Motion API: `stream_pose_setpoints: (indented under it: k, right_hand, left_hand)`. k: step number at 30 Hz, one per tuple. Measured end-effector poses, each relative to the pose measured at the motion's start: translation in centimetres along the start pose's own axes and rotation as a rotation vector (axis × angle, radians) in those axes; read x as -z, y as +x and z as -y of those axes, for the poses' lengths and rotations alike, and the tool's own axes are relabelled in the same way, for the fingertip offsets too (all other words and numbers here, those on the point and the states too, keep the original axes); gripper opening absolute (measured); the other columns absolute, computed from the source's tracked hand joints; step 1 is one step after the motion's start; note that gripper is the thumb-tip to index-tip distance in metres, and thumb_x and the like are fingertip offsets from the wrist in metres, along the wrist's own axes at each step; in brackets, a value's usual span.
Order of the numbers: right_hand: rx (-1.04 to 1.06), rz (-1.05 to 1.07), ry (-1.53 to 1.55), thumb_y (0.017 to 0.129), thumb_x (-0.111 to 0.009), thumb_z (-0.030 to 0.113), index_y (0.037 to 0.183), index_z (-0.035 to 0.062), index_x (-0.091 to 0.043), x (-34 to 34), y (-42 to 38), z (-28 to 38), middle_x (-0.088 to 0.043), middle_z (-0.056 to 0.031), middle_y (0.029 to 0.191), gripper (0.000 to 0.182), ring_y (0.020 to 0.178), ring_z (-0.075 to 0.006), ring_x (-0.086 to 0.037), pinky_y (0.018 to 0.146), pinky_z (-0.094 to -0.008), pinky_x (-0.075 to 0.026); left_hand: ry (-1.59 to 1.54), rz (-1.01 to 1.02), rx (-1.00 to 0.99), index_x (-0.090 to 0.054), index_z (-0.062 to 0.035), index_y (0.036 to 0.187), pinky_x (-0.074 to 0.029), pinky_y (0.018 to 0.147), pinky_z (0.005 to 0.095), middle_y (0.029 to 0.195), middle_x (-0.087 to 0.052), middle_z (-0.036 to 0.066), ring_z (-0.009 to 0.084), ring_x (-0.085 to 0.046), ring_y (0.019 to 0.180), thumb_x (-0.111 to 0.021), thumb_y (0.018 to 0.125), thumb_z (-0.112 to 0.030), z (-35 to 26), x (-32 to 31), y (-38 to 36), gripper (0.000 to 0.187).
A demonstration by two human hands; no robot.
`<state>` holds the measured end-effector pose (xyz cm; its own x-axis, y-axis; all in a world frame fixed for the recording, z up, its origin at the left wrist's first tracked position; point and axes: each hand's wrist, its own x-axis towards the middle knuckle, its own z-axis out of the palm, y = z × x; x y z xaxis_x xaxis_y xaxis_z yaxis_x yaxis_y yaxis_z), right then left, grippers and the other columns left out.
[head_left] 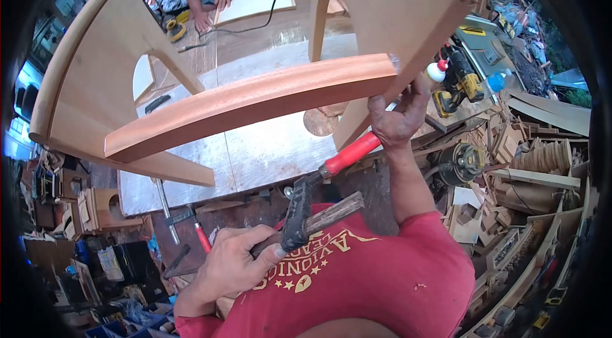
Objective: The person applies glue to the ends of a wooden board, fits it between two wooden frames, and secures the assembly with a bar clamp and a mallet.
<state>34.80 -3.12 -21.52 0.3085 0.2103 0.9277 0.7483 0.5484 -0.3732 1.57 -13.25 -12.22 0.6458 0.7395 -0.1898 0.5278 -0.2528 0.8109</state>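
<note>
My left hand [233, 258] is closed round the bar of a clamp [296, 214] in front of my red shirt. The clamp's red handle [352, 153] points up toward my right wrist. My right hand [400, 118] is at the right end of a curved wooden rail [255, 97], its thumb by the rail's underside and its fingers round the edge of the right wooden side panel [398, 16]. The rail spans across to the left side panel [95, 64]. Both panels have rounded top edges and arched cut-outs, and stand on the worktable [255, 163].
Across the table a person's hands [223, 0] rest by a pale framed panel [255, 5], near a yellow sander [173, 29] and a black cord. A drill [465, 73] and a glue bottle [437, 69] lie at right. Another clamp [185, 217] hangs at the front edge. Wood scraps [510, 147] crowd the right side.
</note>
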Motion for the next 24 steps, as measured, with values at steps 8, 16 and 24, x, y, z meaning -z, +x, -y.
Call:
stream_pose_setpoints:
  k: [8,16,24]
  right_hand:
    - [0.036,0.076,0.028,0.082,-0.078,0.028,0.124,-0.0039,-0.052,0.7,0.1,-1.0,-0.056,-0.0125,0.111,0.058,0.096,-0.0224,-0.059,0.083,-0.0365,-0.050]
    - [0.028,-0.019,0.000,0.078,-0.079,0.014,0.117,0.0009,-0.055,-0.9,0.2,0.8,-0.056,-0.0120,0.106,0.047,0.095,-0.0267,-0.058,0.083,-0.0406,-0.047]
    - [0.099,-0.104,-0.008,0.081,-0.078,0.018,0.120,0.0012,-0.052,-1.9,0.2,0.0,-0.055,-0.0129,0.109,0.049,0.101,-0.0274,-0.056,0.086,-0.0423,-0.046]
  left_hand:
    - [0.226,0.102,-0.045,-0.061,-0.0018,0.085,-0.048,0.056,0.0436,0.066,-0.058,0.020,0.0404,-0.062,0.063,-0.065,0.093,-0.033,-4.6,3.4,-2.4,0.032]
    - [0.280,-0.045,-0.311,-0.051,-0.0026,0.080,-0.049,0.048,0.0428,0.062,-0.055,0.017,0.0363,-0.059,0.050,-0.064,0.094,-0.031,-8.4,3.2,-1.0,0.034]
    - [0.650,-0.107,-0.412,-0.051,-0.0066,0.084,-0.049,0.043,0.0434,0.066,-0.058,0.011,0.0334,-0.062,0.051,-0.060,0.093,-0.051,-11.3,-1.0,3.2,0.047]
